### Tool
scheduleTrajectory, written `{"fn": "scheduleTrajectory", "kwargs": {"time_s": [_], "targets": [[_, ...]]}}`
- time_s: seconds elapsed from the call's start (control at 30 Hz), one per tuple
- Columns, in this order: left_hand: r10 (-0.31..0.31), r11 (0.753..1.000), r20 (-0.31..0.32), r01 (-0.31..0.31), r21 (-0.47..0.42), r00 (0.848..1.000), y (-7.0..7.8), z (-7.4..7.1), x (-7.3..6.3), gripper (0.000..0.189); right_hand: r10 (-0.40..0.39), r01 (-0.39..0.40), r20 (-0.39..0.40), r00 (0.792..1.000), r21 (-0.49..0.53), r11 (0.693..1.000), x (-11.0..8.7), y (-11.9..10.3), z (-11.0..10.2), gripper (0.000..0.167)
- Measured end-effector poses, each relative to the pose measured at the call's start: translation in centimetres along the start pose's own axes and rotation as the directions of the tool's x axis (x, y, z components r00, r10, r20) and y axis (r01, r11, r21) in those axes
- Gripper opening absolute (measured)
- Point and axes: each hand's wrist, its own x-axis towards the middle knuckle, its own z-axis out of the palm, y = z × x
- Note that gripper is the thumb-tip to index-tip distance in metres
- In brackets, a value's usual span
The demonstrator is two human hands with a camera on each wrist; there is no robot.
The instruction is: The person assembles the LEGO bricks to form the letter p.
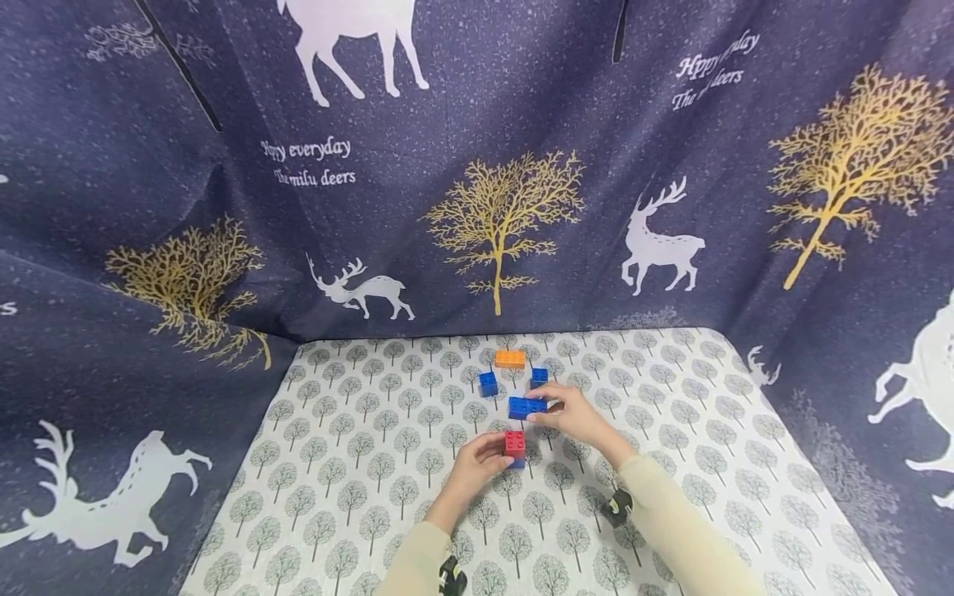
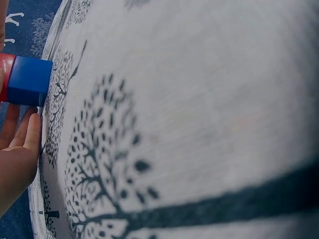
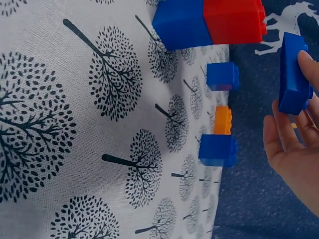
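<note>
A red toy building brick (image 1: 515,442) sits on top of a blue brick (image 2: 31,80), making a small upright stack on the patterned cloth. My left hand (image 1: 477,465) holds this stack from its left side, thumb at the front and fingers behind. Just beyond it, my right hand (image 1: 572,414) pinches a longer blue brick (image 1: 526,407) between thumb and fingers. The right wrist view shows that long brick (image 3: 294,74) raised above the cloth, its studs turned toward the right of the picture.
Farther back stand two small blue bricks, the left one (image 1: 488,384) and the right one (image 1: 540,377), with the right one just beyond my right hand. An orange brick (image 1: 510,359) lies behind them near the cloth's far edge. A dark blue curtain (image 1: 462,108) printed with deer and trees surrounds the table.
</note>
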Motion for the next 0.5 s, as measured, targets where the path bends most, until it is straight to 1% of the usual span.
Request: {"fn": "scheduleTrajectory", "kwargs": {"time_s": [0.07,0.1,0.13,0.33,0.43,0.5], "targets": [[0.005,1.0,-0.006,-0.005,0.011,1.0,-0.7,-0.1,0.3,0.047,-0.039,0.039,0.013,0.999,-0.019,0.999,-0.3,-0.2,0.0,0.036],[0.016,1.0,-0.005,-0.016,0.014,1.0,-0.9,-0.1,0.3,0.047,-0.049,0.049,0.02,0.999,-0.025,0.998,-0.5,-0.2,0.1,0.037],[0.008,1.0,-0.009,-0.008,0.015,1.0,-1.0,-0.1,0.4,0.047,-0.051,0.052,0.027,0.998,-0.033,0.998,-0.6,-0.2,0.1,0.038],[-0.01,0.999,-0.017,0.011,0.031,1.0,-1.2,-0.1,0.5,0.048,-0.049,0.052,0.065,0.997,-0.041,0.998,-1.4,-0.3,0.3,0.04],[0.013,0.999,-0.018,-0.012,0.045,1.0,-1.2,-0.2,0.5,0.047,-0.062,0.065,0.073,0.995,-0.041,0.997,-1.7,-0.5,0.5,0.04],[0.014,0.999,-0.024,-0.012,0.049,1.0,-1.2,-0.2,0.5,0.046,-0.073,0.076,0.086,0.994,-0.037,0.996,-1.9,-0.6,0.7,0.04]]}}
